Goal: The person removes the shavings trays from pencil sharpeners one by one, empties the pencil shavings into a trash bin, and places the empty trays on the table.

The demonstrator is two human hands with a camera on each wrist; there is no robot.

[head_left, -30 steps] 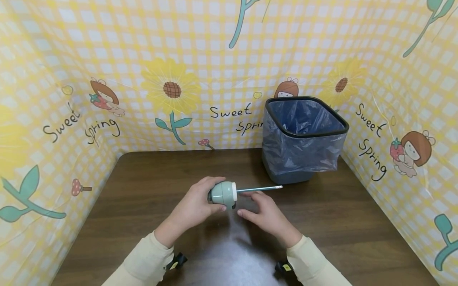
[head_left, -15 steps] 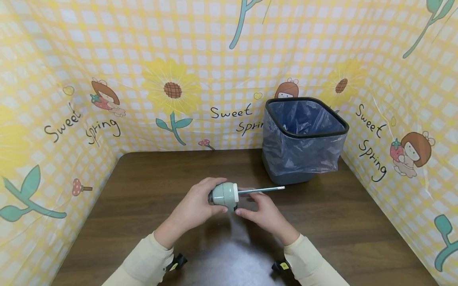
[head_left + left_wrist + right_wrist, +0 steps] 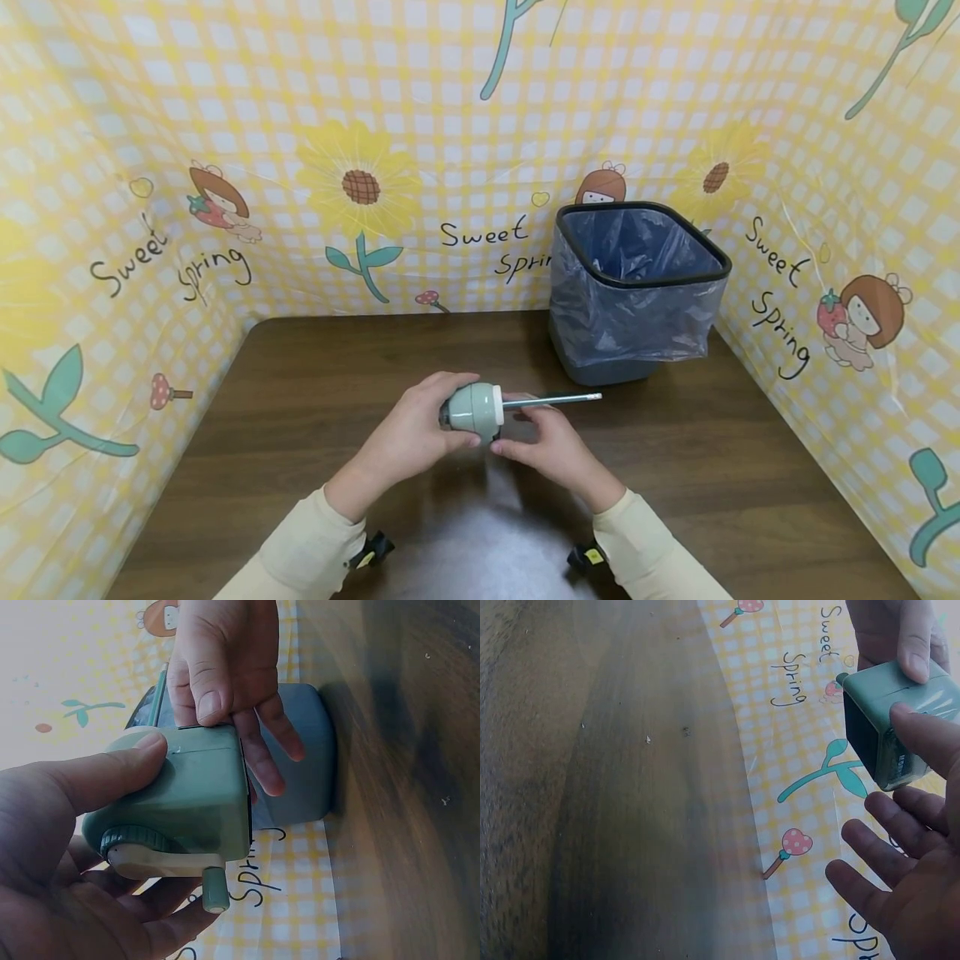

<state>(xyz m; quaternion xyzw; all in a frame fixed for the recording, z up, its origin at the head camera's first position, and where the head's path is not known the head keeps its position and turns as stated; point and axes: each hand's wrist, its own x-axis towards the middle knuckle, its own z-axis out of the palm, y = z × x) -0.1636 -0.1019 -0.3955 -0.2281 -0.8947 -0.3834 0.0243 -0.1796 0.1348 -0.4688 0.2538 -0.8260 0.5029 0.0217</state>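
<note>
While the left hand (image 3: 407, 429) grasps one boxy green plastic crank sharpener (image 3: 474, 407), slim teal pencil (image 3: 555, 402) inserted, above the brown wood-grain table (image 3: 300, 367), the right hand (image 3: 558, 446) thumbs its edge; whether pinching, cannot tell.

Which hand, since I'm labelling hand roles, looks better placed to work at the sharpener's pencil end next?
Probably the right hand: its thumb is at that end of the pencil sharpener, and the pencil sticks out on its side. The left hand grips it from the opposite end.
</note>
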